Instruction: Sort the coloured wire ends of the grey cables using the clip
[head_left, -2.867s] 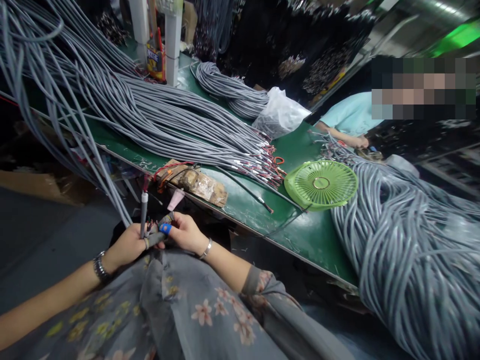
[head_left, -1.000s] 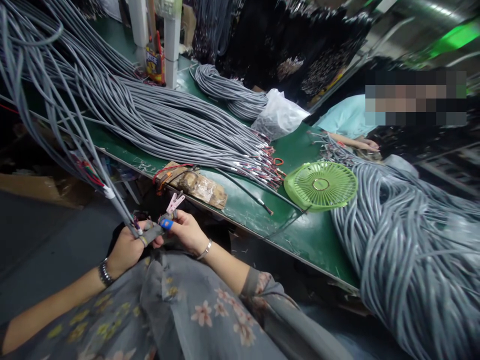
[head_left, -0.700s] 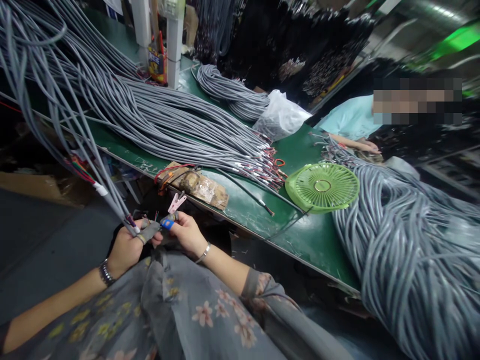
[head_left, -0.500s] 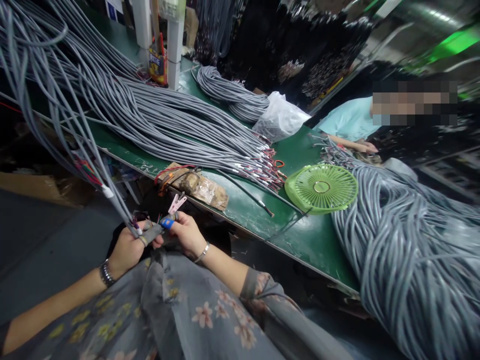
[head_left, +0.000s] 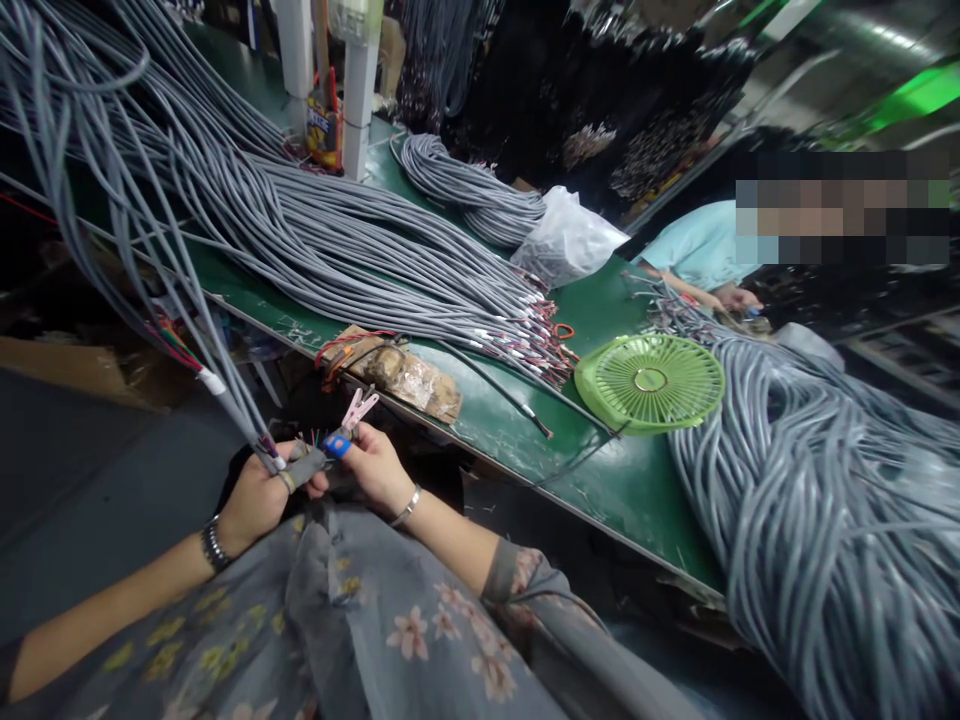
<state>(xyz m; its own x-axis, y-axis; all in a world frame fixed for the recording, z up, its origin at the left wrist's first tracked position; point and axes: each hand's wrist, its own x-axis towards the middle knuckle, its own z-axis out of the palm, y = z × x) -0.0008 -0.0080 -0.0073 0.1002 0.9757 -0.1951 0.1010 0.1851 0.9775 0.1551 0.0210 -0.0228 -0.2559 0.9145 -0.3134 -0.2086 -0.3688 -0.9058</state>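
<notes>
My left hand (head_left: 255, 505) is closed around the ends of several grey cables (head_left: 234, 400), which hang down from the upper left. Grey wrapping covers its thumb. Thin coloured wire ends (head_left: 315, 438) poke up between my two hands. My right hand (head_left: 381, 472), with blue tape (head_left: 337, 446) round the thumb, pinches close to these wires. What lies between its fingertips is too small to make out. A pink clothes peg (head_left: 361, 407) sticks up just behind the right fingers; what it clips is hidden. One cable has a white sleeve (head_left: 211, 381) with red and green wires showing.
A green table (head_left: 592, 500) carries a long bundle of grey cables (head_left: 360, 240), a taped wooden block (head_left: 416, 378), a green fan (head_left: 649, 382) and a plastic bag (head_left: 568, 238). More cables (head_left: 817, 500) spill over at right. A co-worker's hand (head_left: 739, 298) is beyond them.
The view has shifted slightly, so the table and its things sit a little farther right. My hands keep nearly the same pose at the wire ends.
</notes>
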